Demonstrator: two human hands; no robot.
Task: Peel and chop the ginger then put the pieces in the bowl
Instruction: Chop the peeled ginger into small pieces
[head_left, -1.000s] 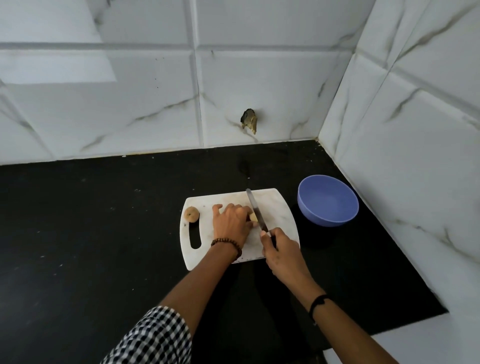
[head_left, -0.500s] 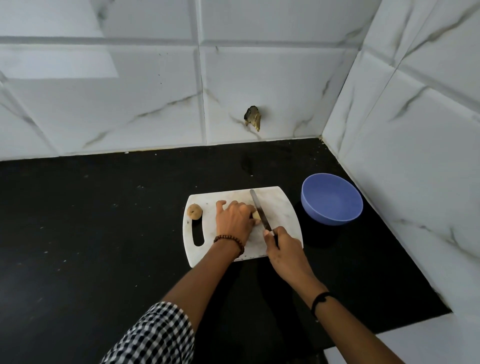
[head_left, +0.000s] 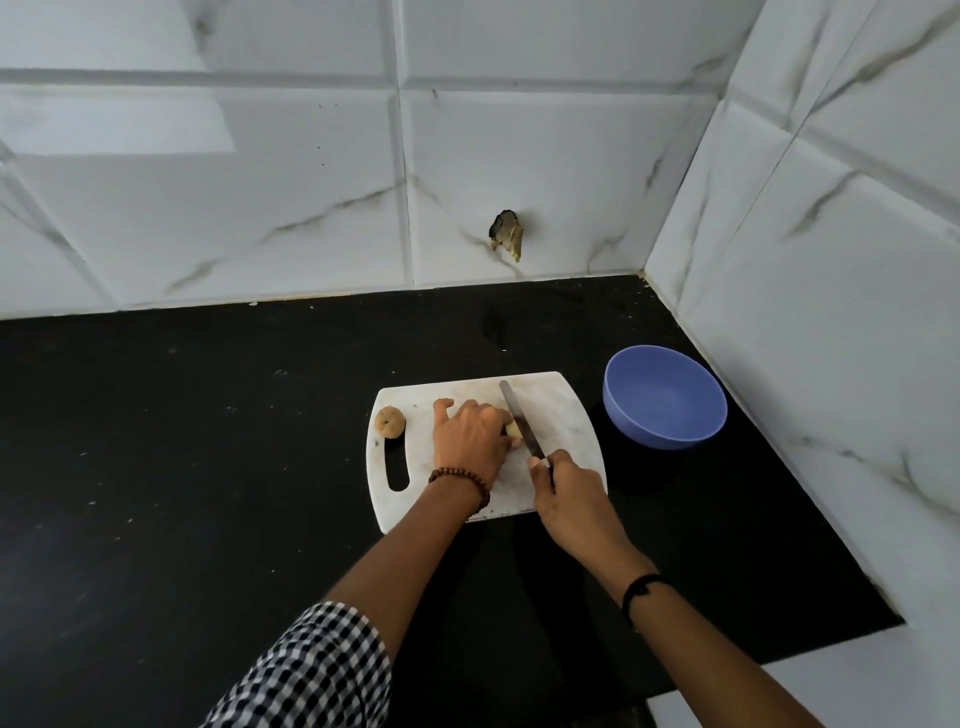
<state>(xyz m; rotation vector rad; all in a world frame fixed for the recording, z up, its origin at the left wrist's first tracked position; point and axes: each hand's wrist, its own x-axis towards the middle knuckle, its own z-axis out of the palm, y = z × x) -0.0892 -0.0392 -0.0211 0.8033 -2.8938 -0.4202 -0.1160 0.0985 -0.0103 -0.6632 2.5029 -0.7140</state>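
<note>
A white cutting board (head_left: 569, 415) lies on the black counter. My left hand (head_left: 470, 434) holds a pale peeled piece of ginger (head_left: 513, 430) down on the board; only its right end shows past my fingers. My right hand (head_left: 566, 493) grips the handle of a knife (head_left: 519, 418), whose blade lies diagonally across the board against the ginger's exposed end. A brown unpeeled ginger piece (head_left: 389, 422) sits at the board's left edge above the handle slot. The blue bowl (head_left: 665, 397) stands just right of the board, with nothing visible inside.
The black counter (head_left: 182, 441) runs into a corner of white marble-look tiled walls (head_left: 831, 286) at the back and right. A broken hole (head_left: 506, 234) marks the back wall tile. The counter's front edge ends at lower right.
The hands and knife stay in nearly the same pose on the board; the blade has shifted slightly against the ginger. The camera view has drifted a little.
</note>
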